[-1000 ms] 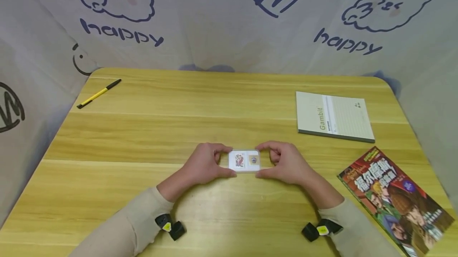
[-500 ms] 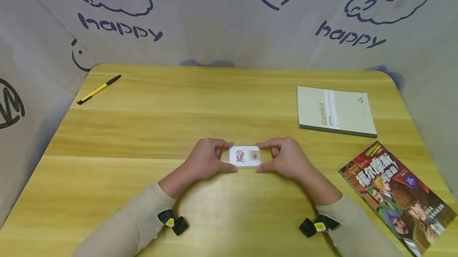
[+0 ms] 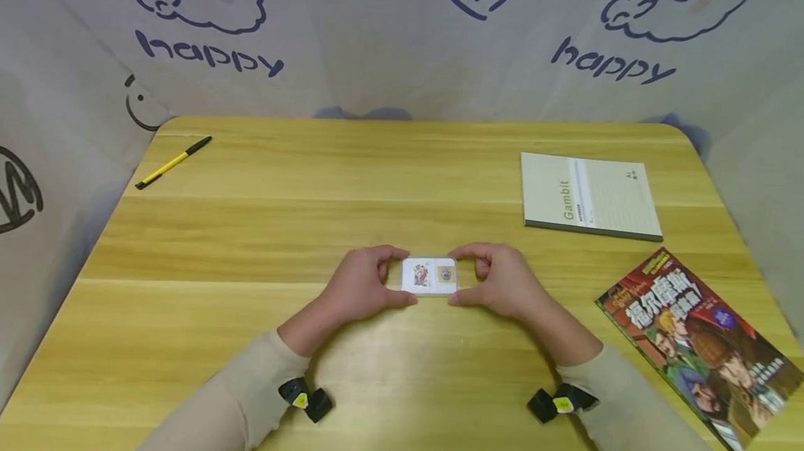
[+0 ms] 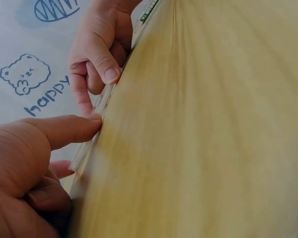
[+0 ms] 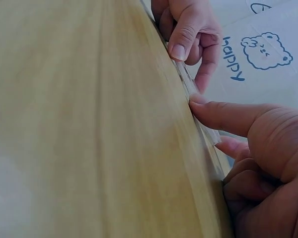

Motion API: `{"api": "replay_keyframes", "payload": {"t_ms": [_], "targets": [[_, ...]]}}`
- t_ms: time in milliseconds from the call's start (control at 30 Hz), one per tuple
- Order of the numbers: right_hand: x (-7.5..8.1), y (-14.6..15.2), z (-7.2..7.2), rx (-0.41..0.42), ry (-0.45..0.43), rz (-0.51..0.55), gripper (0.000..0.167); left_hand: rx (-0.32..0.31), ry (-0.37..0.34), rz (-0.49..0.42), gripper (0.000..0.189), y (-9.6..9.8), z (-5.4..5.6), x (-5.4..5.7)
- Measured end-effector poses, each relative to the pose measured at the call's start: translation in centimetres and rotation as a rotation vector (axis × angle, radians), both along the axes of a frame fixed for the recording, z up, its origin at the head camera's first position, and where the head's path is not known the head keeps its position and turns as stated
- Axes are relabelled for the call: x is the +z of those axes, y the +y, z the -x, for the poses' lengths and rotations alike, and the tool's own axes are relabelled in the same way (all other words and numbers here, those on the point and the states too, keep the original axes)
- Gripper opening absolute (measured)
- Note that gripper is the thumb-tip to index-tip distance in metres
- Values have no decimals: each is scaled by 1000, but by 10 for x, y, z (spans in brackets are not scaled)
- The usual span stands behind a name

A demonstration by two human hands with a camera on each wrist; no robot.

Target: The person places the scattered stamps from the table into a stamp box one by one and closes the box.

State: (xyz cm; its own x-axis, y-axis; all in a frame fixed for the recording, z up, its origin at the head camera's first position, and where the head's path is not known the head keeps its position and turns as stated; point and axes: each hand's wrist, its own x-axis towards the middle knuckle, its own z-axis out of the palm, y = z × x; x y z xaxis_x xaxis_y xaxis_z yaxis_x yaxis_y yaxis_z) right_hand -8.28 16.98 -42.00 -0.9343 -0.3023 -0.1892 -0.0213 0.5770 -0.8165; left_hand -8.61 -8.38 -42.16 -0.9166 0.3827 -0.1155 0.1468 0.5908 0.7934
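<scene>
A small flat clear plastic case (image 3: 433, 285) lies close over the table in front of me. Its white face carries a red printed picture on the left and a tan square with a round bluish emblem on the right. My left hand (image 3: 359, 285) pinches the left end, thumb on the near edge and index finger on the far edge. At the other end, my right hand (image 3: 506, 282) grips it in the same way. Seen edge-on in the left wrist view, the case (image 4: 83, 154) is thin and transparent, with the left thumb (image 4: 74, 130) against its long edge.
A cream notebook (image 3: 549, 189) lies at the back right of the wooden table (image 3: 352, 193). Nearer, a colourful comic-style book (image 3: 697, 346) lies askew beside the right forearm. A yellow and black pen (image 3: 171, 165) is at the far left. Printed cloth (image 3: 402, 32) hangs behind the table.
</scene>
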Motion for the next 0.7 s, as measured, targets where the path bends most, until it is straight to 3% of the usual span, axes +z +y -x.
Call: {"api": "replay_keyframes", "payload": {"t_ms": [333,700], "targets": [[1,-4,-6,-22,14,0,60,27,-8,34,67,-1,-5,4],[-3,-3,-7,6,21,-3,62,42,27,76,68,0,-11,-1]]}}
